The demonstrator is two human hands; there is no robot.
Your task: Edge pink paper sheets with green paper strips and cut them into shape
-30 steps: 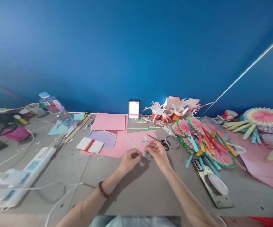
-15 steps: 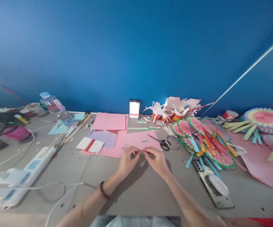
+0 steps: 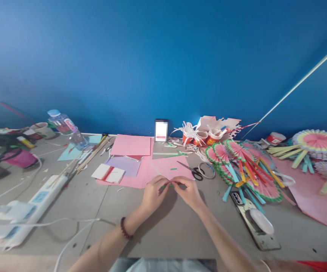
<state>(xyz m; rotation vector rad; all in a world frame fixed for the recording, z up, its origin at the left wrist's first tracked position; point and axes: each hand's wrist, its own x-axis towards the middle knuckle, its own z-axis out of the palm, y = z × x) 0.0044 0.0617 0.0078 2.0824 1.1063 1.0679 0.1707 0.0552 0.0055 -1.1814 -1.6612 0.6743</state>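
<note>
My left hand [image 3: 154, 194] and my right hand [image 3: 188, 192] meet fingertip to fingertip over the near edge of a large pink sheet [image 3: 136, 180]. Both are closed in a pinch on a thin paper strip [image 3: 155, 169], whose pale end sticks up behind my left fingers. The pinched part is mostly hidden, with only a trace of green showing. Just beyond my right hand lie black-handled scissors [image 3: 197, 173] and a roll of tape [image 3: 206, 170]. A short green paper piece [image 3: 174, 169] rests on the pink sheet.
Folded paper fans [image 3: 245, 162] and a phone [image 3: 255, 221] with a white mouse [image 3: 261, 221] are on the right. Paper cups [image 3: 200, 138] stand by the wall. On the left are a power strip [image 3: 35, 207], wooden sticks [image 3: 93, 154] and a tilted bottle [image 3: 67, 126].
My hands stay nearly in place; the fingertips have closed in slightly. Less green shows around the fingers, and a pale curl beside my left hand is no longer visible.
</note>
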